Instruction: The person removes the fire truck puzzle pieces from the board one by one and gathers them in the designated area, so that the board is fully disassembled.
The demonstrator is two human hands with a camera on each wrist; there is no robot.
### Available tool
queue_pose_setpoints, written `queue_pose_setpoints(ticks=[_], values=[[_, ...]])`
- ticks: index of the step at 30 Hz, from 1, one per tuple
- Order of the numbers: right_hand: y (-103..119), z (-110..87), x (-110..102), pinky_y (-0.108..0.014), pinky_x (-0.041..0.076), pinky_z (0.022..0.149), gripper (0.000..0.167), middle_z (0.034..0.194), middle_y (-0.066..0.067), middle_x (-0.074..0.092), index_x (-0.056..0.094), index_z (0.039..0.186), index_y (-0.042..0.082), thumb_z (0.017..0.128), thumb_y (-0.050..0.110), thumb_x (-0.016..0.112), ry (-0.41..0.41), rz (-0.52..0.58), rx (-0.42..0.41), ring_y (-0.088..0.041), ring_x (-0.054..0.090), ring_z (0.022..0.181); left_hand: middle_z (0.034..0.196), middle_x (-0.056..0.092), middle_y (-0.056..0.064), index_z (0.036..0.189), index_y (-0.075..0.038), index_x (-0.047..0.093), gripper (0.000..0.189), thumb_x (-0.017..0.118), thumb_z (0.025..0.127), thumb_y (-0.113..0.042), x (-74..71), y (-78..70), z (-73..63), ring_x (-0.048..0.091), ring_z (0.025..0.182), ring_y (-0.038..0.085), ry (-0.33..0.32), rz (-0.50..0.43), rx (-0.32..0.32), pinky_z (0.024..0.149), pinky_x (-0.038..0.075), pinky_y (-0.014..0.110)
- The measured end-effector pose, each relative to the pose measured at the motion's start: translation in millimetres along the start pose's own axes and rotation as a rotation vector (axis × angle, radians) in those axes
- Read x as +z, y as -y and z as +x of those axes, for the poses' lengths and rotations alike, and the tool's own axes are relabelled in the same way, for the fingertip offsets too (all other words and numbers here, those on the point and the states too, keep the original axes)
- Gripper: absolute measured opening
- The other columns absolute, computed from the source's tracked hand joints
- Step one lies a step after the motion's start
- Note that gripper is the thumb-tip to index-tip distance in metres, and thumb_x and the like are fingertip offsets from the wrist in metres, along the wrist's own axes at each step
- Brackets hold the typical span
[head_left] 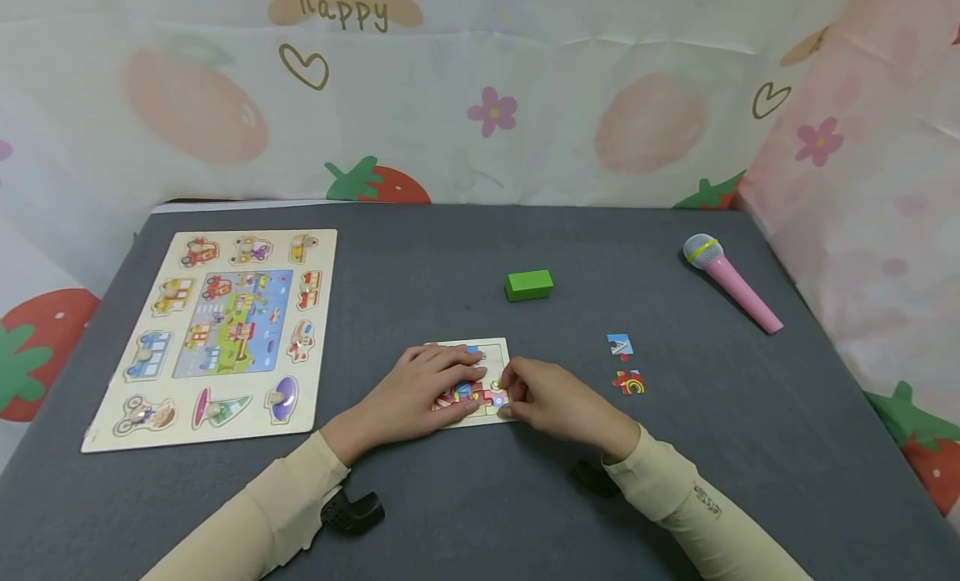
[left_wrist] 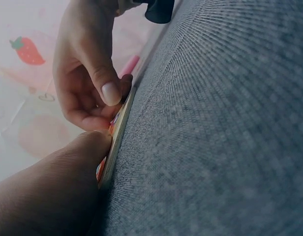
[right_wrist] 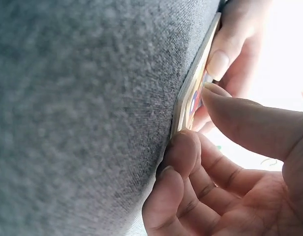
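A small pale jigsaw board (head_left: pixel 492 345) lies on the table in front of the person, with colourful puzzle pieces (head_left: pixel 486 395) in its lower part. Across its left side rests the left hand (head_left: pixel 437 387), palm down, its extended fingers partly covering the pieces. The right hand (head_left: pixel 558 402) holds the board's right edge with curled fingers. In the right wrist view, the right thumb (right_wrist: pixel 240 115) reaches over the board's face while the fingertips (right_wrist: pixel 183 147) meet its edge. Two loose jigsaw pieces, a blue one (head_left: pixel 620 344) and a red one (head_left: pixel 628 383), lie to the right.
At the left lies a large wooden puzzle board (head_left: pixel 318 381) with vehicle and toy pictures. A green block (head_left: pixel 528 285) sits behind the small board. The pink toy microphone (head_left: pixel 738 289) is at the back right. A printed curtain (head_left: pixel 555 56) hangs behind the dark grey table (head_left: pixel 420 272).
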State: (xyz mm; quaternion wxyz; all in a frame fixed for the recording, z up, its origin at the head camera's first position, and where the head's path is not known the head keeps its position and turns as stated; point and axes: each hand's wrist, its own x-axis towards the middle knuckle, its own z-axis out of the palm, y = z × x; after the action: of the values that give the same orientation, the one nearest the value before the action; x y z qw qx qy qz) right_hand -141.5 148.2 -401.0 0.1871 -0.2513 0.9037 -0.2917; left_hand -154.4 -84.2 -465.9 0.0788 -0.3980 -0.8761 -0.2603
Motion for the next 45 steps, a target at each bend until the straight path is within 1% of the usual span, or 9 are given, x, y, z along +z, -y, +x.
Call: queue_pose_setpoints(ticks=[6, 13, 23, 29, 34, 40, 42, 45], values=[[-0.8, 1.1, 0.1, -0.024, 0.043, 0.06, 0.018, 0.078, 0.002, 0.055, 0.059, 0.096, 0.006, 0.086, 0.012, 0.071, -0.019, -0.013, -0.021, -0.009, 0.049, 0.065, 0.136, 0.054, -0.005, 0.123, -0.022, 0.065, 0.039, 0.062, 0.091, -0.044, -1.0, -1.4, 0.1, 0.046, 0.128, 0.012, -0.001, -0.007, -0.006, 0.102, 0.032, 0.045], [-0.5, 2.1, -0.1, -0.024, 0.042, 0.062, 0.014, 0.08, 0.001, 0.054, 0.06, 0.094, 0.006, 0.088, 0.013, 0.07, -0.047, -0.025, -0.016, -0.01, 0.048, 0.068, 0.136, 0.054, -0.006, 0.123, -0.022, 0.065, 0.039, 0.062, 0.091, -0.044, -1.5, -2.2, 0.5, 0.046, 0.128, 0.013, 0.008, -0.006, -0.018, 0.103, 0.032, 0.044], [-0.6, 6.7, 1.2, -0.024, 0.041, 0.059, 0.008, 0.077, 0.0, 0.053, 0.059, 0.09, 0.006, 0.091, 0.01, 0.066, -0.062, -0.036, -0.019, -0.01, 0.046, 0.065, 0.135, 0.055, -0.005, 0.122, -0.021, 0.065, 0.038, 0.063, 0.09, -0.042, -1.6, -3.0, 0.1, 0.047, 0.127, 0.013, -0.008, 0.003, -0.01, 0.102, 0.033, 0.045], [2.8, 9.1, -0.3, -0.024, 0.04, 0.055, 0.008, 0.074, 0.002, 0.053, 0.059, 0.087, 0.009, 0.091, 0.011, 0.065, -0.057, -0.005, 0.034, -0.01, 0.046, 0.06, 0.135, 0.055, -0.006, 0.122, -0.022, 0.065, 0.038, 0.063, 0.09, -0.043, -1.5, -3.3, 0.4, 0.047, 0.127, 0.012, -0.006, 0.018, -0.007, 0.102, 0.033, 0.045], [4.7, 9.9, -1.7, -0.024, 0.039, 0.053, 0.008, 0.071, 0.001, 0.055, 0.058, 0.087, 0.008, 0.091, 0.01, 0.064, -0.049, 0.023, 0.039, -0.01, 0.046, 0.056, 0.135, 0.055, -0.006, 0.122, -0.022, 0.065, 0.039, 0.063, 0.09, -0.043, -2.6, -3.8, 0.4, 0.047, 0.126, 0.012, -0.004, 0.02, -0.008, 0.102, 0.033, 0.044], [2.6, 8.8, -1.9, -0.024, 0.039, 0.053, 0.007, 0.073, -0.001, 0.057, 0.057, 0.087, 0.007, 0.092, 0.007, 0.063, -0.043, 0.045, 0.013, -0.009, 0.046, 0.057, 0.137, 0.053, -0.007, 0.124, -0.023, 0.064, 0.04, 0.06, 0.092, -0.045, -1.7, -3.2, 0.3, 0.045, 0.129, 0.011, 0.021, 0.024, -0.023, 0.104, 0.032, 0.044], [1.9, 7.7, -3.3, -0.024, 0.041, 0.054, 0.008, 0.074, -0.001, 0.059, 0.058, 0.087, 0.007, 0.092, 0.009, 0.063, -0.037, 0.067, 0.019, -0.009, 0.048, 0.059, 0.138, 0.053, -0.007, 0.125, -0.023, 0.063, 0.04, 0.059, 0.092, -0.046, -1.0, -2.8, 0.2, 0.044, 0.129, 0.011, 0.025, 0.025, -0.026, 0.104, 0.032, 0.044], [-0.6, 4.0, -7.7, -0.027, 0.043, 0.055, 0.008, 0.075, -0.002, 0.06, 0.058, 0.088, 0.009, 0.092, 0.012, 0.064, -0.035, 0.114, 0.059, -0.011, 0.051, 0.061, 0.137, 0.053, -0.007, 0.124, -0.023, 0.064, 0.04, 0.06, 0.092, -0.046, 0.2, -2.1, 0.1, 0.045, 0.129, 0.011, 0.02, 0.028, -0.023, 0.104, 0.032, 0.044]])
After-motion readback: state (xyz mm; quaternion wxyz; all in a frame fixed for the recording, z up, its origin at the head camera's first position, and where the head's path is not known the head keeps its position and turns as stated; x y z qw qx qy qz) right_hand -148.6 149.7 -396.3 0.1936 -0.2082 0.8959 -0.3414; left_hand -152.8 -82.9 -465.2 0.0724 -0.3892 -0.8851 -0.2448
